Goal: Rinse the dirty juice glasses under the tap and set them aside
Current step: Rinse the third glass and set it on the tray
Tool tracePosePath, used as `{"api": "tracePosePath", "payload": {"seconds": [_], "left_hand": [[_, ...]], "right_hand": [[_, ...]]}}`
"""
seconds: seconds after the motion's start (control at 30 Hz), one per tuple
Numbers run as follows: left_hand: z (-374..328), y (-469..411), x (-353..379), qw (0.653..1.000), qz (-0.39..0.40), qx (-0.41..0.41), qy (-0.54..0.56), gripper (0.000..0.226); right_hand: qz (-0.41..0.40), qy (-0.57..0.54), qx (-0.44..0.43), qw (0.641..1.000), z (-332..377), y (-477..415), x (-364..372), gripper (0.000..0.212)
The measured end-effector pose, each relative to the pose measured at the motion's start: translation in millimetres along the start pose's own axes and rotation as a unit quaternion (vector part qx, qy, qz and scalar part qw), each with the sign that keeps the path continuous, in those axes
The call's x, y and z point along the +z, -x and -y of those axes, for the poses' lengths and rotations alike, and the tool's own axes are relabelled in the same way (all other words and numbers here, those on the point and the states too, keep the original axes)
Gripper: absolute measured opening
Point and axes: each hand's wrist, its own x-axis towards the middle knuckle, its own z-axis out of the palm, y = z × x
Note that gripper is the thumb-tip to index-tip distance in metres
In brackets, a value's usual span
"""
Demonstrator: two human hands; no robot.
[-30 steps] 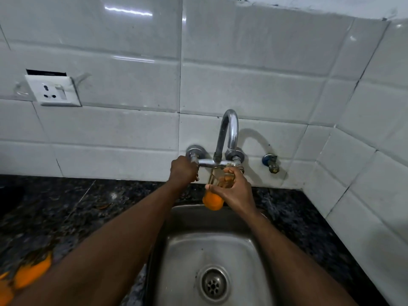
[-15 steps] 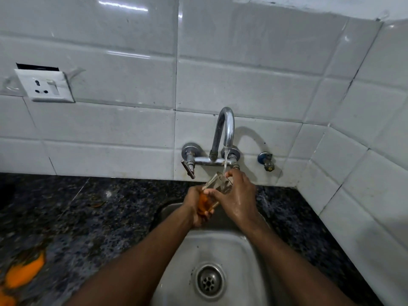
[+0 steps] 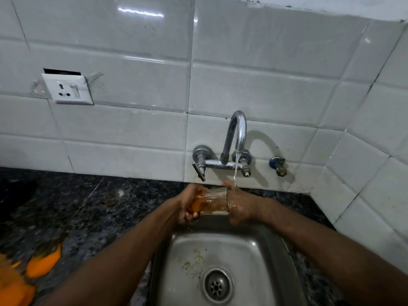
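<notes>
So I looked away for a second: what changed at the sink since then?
The left hand let go of the tap lever and took hold of the glass; water now runs from the tap. The glass has tipped onto its side. The right hand kept its hold on it.

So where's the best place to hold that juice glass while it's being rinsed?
Judging by its pose, by the two ends. The glass lies on its side over the sink, so the left hand cups the orange-stained base and the right hand grips the mouth end, leaving the wall between bare.
</notes>
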Motion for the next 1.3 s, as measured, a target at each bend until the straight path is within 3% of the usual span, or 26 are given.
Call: {"api": "tracePosePath", "payload": {"seconds": [0.03,0.07,0.13,0.17,0.2,0.27,0.3,0.37,0.4,0.47,0.53,0.6,0.67,0.73,0.8,0.83,0.9,0.97,1.0,1.03,1.07,1.13,1.23,1.3], "left_hand": [[-0.3,-0.8,-0.6,1.0,0.008,0.017,0.018,0.041],[0.7,0.6,2.6,0.997,0.016,0.048,0.055,0.04],[5.6,-3.2,11.3,0.985,-0.023,0.146,0.089,0.034],[8.3,-6.0,14.1,0.978,-0.063,0.184,0.072,0.032],[9.2,-7.5,15.9,0.975,-0.091,0.199,0.049,0.031],[5.9,-9.2,13.5,0.983,-0.087,0.161,0.018,0.033],[2.7,-7.6,11.9,0.989,-0.069,0.134,0.013,0.034],[-2.1,-4.3,11.9,0.99,-0.065,0.125,0.017,0.031],[-3.5,-3.2,14.3,0.987,-0.074,0.138,0.024,0.029],[-3.1,-4.1,19.2,0.98,-0.105,0.163,0.045,0.027],[-0.8,-9.2,20.6,0.974,-0.132,0.171,0.065,0.029],[0.6,-13.7,20.1,0.966,-0.167,0.168,0.1,0.033],[-1.4,-13.4,22.4,0.958,-0.186,0.173,0.133,0.034],[-3.5,-11.0,24.7,0.957,-0.173,0.182,0.146,0.033],[-3.3,-7.8,23.1,0.961,-0.155,0.184,0.138,0.032],[-2.2,-7.5,21.0,0.964,-0.144,0.186,0.125,0.031],[-2.6,-4.9,16.8,0.97,-0.122,0.191,0.091,0.031],[-7.8,-2.1,12.6,0.978,-0.117,0.165,0.045,0.031],[-11.6,-2.0,10.8,0.983,-0.116,0.142,0.008,0.032],[-15.4,-1.9,8.5,0.986,-0.111,0.123,-0.023,0.033],[-16.6,-2.0,6.2,0.988,-0.097,0.113,-0.035,0.036],[-16.4,-4.8,5.5,0.989,-0.048,0.137,0.009,0.036],[-12.4,-3.6,11.9,0.973,-0.072,0.217,0.028,0.023],[-14.1,-6.3,12.9,0.977,-0.103,0.185,-0.012,0.022]], "right_hand": [[-0.013,-0.073,0.005,0.997,3.1,1.0,0.3,0.058],[-0.01,-0.213,0.029,0.977,6.6,2.4,0.0,0.055],[-0.007,-0.461,0.067,0.885,13.8,4.4,-4.6,0.06],[-0.006,-0.489,0.062,0.87,16.0,6.8,-4.8,0.062],[-0.017,-0.43,0.042,0.901,14.9,7.8,-3.6,0.061],[-0.045,-0.192,-0.003,0.98,12.0,7.8,-1.5,0.055],[-0.067,-0.075,-0.014,0.995,11.6,10.0,-3.3,0.056],[-0.085,-0.027,-0.002,0.996,7.2,7.5,3.4,0.064],[-0.069,-0.113,0.014,0.991,6.6,5.8,4.1,0.065],[-0.015,-0.372,0.056,0.927,8.7,4.9,-0.4,0.059],[-0.074,-0.498,0.115,0.856,13.4,3.7,-3.9,0.047],[-0.199,-0.527,0.163,0.81,26.1,2.0,-6.2,0.039],[-0.324,-0.47,0.213,0.793,34.5,-2.7,-3.4,0.036],[-0.366,-0.494,0.2,0.763,37.8,-7.5,3.9,0.034],[-0.336,-0.581,0.147,0.726,33.0,-5.4,-0.6,0.032],[-0.3,-0.597,0.105,0.737,29.8,0.3,-4.1,0.033],[-0.229,-0.537,0.018,0.812,14.3,5.5,-0.5,0.043],[-0.175,-0.314,-0.043,0.932,7.1,8.0,8.0,0.062],[-0.154,-0.196,-0.049,0.967,3.3,6.8,15.3,0.07],[-0.144,-0.169,-0.038,0.974,3.0,4.9,21.6,0.074],[-0.152,-0.213,-0.039,0.964,3.7,2.0,28.3,0.071],[-0.2,-0.336,-0.051,0.919,10.4,2.7,12.5,0.056],[-0.194,-0.31,-0.07,0.928,9.5,-5.8,7.3,0.046],[-0.196,-0.225,-0.085,0.951,8.2,-1.3,10.2,0.032]]}}
